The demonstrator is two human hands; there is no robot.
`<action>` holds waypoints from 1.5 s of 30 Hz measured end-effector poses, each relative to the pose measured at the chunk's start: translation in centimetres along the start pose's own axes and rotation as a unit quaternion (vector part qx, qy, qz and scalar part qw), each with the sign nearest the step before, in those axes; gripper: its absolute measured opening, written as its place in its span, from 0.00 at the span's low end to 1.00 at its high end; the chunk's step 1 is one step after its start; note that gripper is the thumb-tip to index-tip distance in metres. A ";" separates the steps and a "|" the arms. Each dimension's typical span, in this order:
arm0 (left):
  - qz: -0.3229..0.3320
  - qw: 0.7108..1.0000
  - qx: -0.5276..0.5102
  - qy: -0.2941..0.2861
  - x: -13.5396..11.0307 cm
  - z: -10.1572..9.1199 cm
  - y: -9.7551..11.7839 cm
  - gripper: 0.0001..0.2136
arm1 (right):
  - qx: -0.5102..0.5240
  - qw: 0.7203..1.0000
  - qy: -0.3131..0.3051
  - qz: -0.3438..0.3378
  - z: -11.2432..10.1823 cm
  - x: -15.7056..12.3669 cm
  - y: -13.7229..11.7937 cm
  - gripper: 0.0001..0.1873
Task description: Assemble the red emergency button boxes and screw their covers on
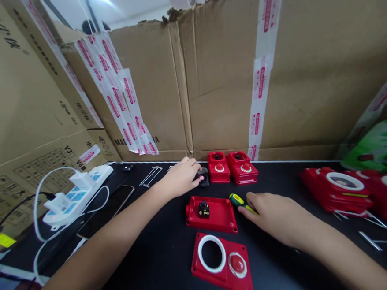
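Note:
My left hand (183, 177) reaches to the back of the table, its fingers closed over a small black part (204, 179) with a red spot. A green-and-yellow screwdriver handle (237, 200) pokes out of my right hand (274, 212), whose fingers are wrapped round it; the shaft is hidden. Between the hands lies an open red housing (215, 221) with a black terminal block (204, 209) inside. Nearer to me is a red cover (219, 275) with a white-ringed round hole and a red dome. Two red units (218, 167) stand beyond, beside the black part.
At left are a white power strip (77, 195) with plugs and cables, a phone (108, 210) and metal brackets (151, 176). Stacked red units (337, 192) and metal rods (371, 241) lie at right, by a green bag (377, 143). Cardboard walls (222, 85) enclose the table.

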State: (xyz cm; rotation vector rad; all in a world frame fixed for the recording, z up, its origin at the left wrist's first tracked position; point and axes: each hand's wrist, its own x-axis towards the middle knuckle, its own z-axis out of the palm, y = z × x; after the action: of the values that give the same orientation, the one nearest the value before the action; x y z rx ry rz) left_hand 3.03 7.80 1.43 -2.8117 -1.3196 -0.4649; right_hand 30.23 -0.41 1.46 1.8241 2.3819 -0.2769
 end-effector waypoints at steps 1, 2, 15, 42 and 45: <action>-0.003 1.000 -0.017 0.007 -0.6 -0.3 0.0 0.06 | -0.001 1.000 0.001 0.000 0.0 0.0 0.0 0.19; -0.006 0.999 -0.036 0.014 -1.3 -0.7 0.1 0.06 | -0.003 1.000 0.002 0.000 0.1 0.0 0.1 0.19; 0.010 0.968 -0.252 0.011 -8.5 -1.1 1.7 0.05 | 0.025 0.991 0.115 -0.060 -0.5 -0.2 -0.9 0.10; 0.032 0.977 -0.204 -0.056 -9.4 -2.1 -0.3 0.06 | 0.213 0.951 0.008 -0.224 -1.0 -2.0 -2.1 0.20; 0.029 0.977 -0.205 -0.050 -9.4 -2.1 0.0 0.07 | 0.237 0.937 -0.062 -0.251 -0.5 -3.0 -2.3 0.19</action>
State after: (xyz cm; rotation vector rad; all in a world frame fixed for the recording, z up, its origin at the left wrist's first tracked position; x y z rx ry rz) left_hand -3.24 0.45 0.98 -3.2360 -1.2804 -0.6721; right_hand 28.82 -3.69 2.69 1.2304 2.8200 -1.0642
